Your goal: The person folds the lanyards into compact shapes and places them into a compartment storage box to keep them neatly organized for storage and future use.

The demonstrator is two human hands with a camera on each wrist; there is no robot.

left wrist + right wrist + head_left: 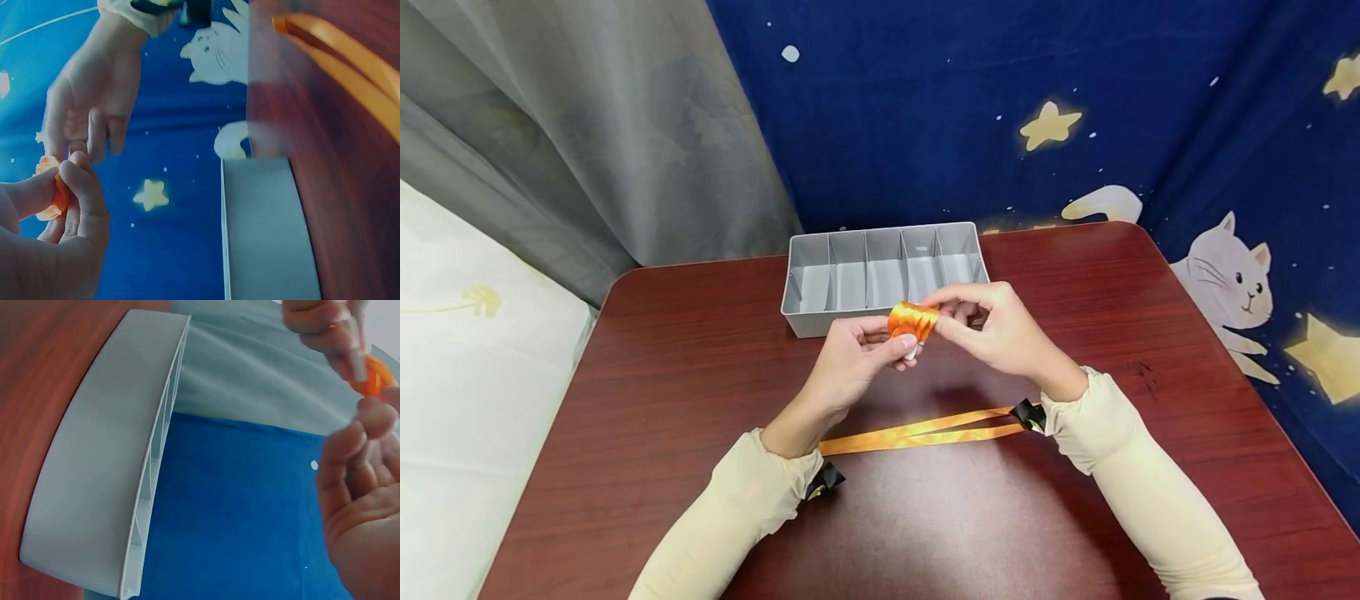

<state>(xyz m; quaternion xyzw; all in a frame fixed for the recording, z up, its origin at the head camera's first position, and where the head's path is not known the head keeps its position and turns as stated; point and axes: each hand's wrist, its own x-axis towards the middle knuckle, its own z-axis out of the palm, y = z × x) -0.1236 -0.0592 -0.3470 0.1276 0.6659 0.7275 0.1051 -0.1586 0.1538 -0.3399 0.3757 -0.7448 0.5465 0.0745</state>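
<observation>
In the head view, a gathered piece of shiny orange ribbon (913, 319) with several pleats is held up in front of the grey box. My left hand (855, 357) pinches its lower end between thumb and fingers, and a small white piece (912, 353) shows just below the thumb. From the other side my right hand (998, 332) pinches the upper right edge with thumb and forefinger. The left wrist view shows the orange ribbon (55, 187) between my left thumb and fingers. In the right wrist view the same ribbon (377, 376) is partly hidden by fingers.
A grey box (820, 323) with several compartments stands at the table's back edge, behind the hands. Two long orange ribbon strips (887, 438) lie across the dark red table (700, 367) beneath the wrists. A blue curtain (910, 100) hangs behind.
</observation>
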